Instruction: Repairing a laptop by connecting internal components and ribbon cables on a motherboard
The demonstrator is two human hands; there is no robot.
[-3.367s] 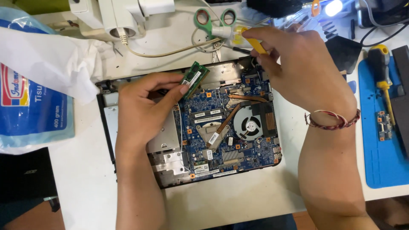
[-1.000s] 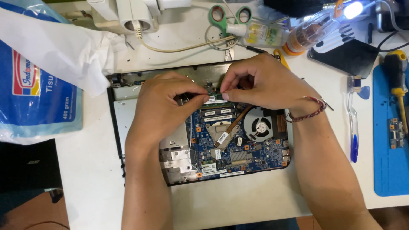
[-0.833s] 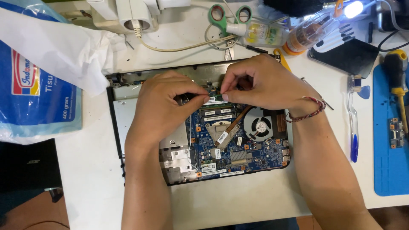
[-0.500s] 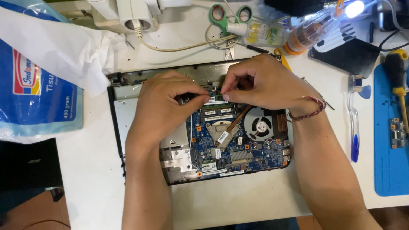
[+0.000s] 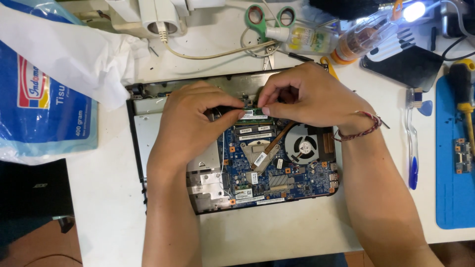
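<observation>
I see my left hand (image 5: 190,123) and right hand (image 5: 309,96) both pinching the green memory module (image 5: 256,114), apparently at its 2 ends, over the opened laptop (image 5: 237,163) near the fan (image 5: 303,146).

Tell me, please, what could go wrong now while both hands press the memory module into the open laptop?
1. The left hand and right hand pinch the green memory module at its edges; uneven pressure might seat it crooked or strain its slot.
2. Bare fingers rest close to the exposed blue motherboard; static or skin oil might harm it.
3. The right wrist's bracelet hangs near the fan and might snag.
</observation>
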